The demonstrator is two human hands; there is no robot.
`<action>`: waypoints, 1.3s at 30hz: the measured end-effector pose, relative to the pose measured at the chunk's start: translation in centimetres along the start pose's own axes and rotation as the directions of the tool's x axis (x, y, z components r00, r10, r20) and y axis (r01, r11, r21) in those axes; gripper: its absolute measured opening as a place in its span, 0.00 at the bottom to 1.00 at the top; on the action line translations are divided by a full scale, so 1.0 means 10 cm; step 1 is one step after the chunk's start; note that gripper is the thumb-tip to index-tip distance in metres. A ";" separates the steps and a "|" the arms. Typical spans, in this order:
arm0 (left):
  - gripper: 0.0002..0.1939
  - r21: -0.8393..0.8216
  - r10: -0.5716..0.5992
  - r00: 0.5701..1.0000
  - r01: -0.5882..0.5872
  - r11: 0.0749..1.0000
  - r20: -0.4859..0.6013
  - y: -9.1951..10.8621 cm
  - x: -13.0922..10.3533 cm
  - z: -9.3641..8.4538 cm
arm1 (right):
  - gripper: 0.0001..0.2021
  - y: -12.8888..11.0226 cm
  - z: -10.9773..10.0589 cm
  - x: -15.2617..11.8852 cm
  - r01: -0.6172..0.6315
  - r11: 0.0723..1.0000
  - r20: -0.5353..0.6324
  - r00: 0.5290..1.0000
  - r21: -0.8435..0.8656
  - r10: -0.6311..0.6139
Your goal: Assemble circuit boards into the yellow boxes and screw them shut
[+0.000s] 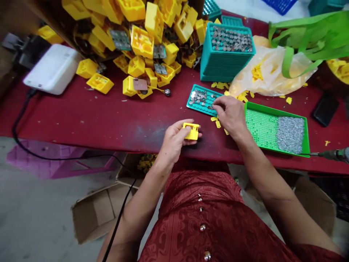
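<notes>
Left hand [174, 136]: fingers curled around a small yellow plastic housing [194, 134], thumb laid over its near side, open face up.
Right hand [231, 113]: thumb and fingertips drawn close together over the right end of a shallow teal tray [201, 108]; whether they pinch anything, cannot tell.
Yellow housing: above the front edge of the red cloth [109, 116], left of the right hand.
Teal tray: round metal discs [200, 97] inside, mostly toward its left end.
Yellow clips [217, 124]: loose, just below the tray.
</notes>
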State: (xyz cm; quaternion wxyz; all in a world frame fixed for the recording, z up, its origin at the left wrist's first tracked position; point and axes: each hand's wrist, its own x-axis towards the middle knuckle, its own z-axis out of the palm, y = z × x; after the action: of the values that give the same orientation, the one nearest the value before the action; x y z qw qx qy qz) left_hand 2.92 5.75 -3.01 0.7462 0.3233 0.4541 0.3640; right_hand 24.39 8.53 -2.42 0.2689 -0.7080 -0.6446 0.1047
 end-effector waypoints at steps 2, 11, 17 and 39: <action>0.20 -0.003 -0.018 1.000 0.018 1.000 -0.014 0.02 0.01 0.02 | 0.09 -0.03 0.06 0.04 0.014 0.988 0.075 0.997 -0.156 -0.002; 0.26 -0.068 -0.033 0.999 0.030 0.997 -0.036 0.05 0.00 0.00 | 0.17 -0.24 0.15 0.07 0.034 0.945 0.222 0.974 -0.324 0.041; 0.27 -0.073 -0.019 0.999 0.017 0.997 -0.029 0.02 0.05 -0.03 | 0.14 -0.28 0.16 -0.04 -0.012 0.993 0.157 0.987 -0.121 0.032; 0.28 -0.019 0.063 0.998 -0.064 0.998 -0.017 -0.11 0.02 0.04 | 0.11 -0.33 0.00 -0.44 -0.381 0.511 0.339 0.924 0.771 0.177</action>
State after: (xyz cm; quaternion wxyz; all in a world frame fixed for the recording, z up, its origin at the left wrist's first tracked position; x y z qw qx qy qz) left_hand 3.62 5.27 -3.90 0.7336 0.3271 0.4463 0.3947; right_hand 20.87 4.33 -1.62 0.4755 -0.5775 -0.4219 0.5123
